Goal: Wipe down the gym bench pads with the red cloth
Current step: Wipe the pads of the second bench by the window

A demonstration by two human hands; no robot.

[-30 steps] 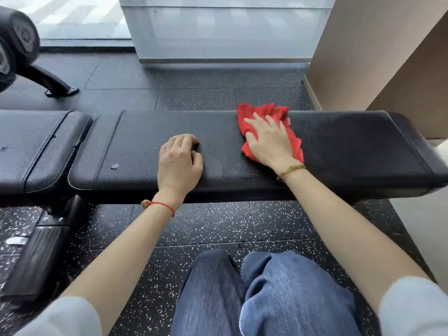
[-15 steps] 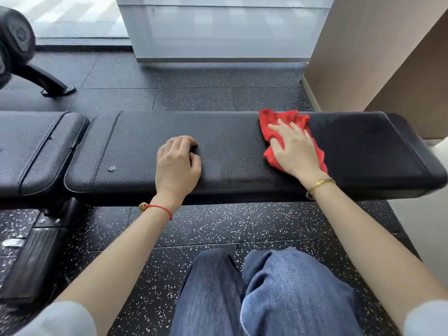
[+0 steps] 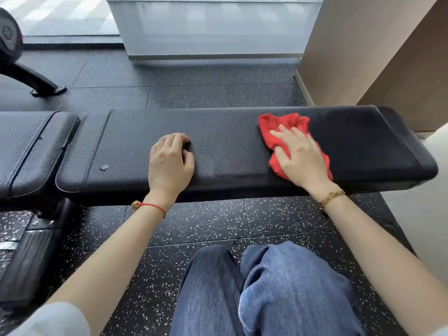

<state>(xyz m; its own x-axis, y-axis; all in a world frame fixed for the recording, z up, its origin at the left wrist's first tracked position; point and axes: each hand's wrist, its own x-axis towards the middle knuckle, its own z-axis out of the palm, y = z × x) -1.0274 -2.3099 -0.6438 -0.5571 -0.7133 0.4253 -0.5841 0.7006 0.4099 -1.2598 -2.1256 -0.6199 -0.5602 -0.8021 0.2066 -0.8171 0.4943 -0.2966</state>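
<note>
Under my right hand (image 3: 301, 156), fingers spread flat, the red cloth (image 3: 282, 128) lies pressed to the long bench pad (image 3: 230, 144); I judge the wiping mid-pass, with the dark end right of my fingertips next. My left hand (image 3: 169, 161) rests loosely curled on the pad, holding nothing. Left of it waits the second pad (image 3: 29, 146); nothing blocks the stroke.

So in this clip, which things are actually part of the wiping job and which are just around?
Part of the job:
- red cloth, pressed flat under the right hand
- long bench pad being wiped
- short bench pad beside it
- left hand, resting on the long pad

Just around:
- machine leg on the floor
- bench frame below
</note>
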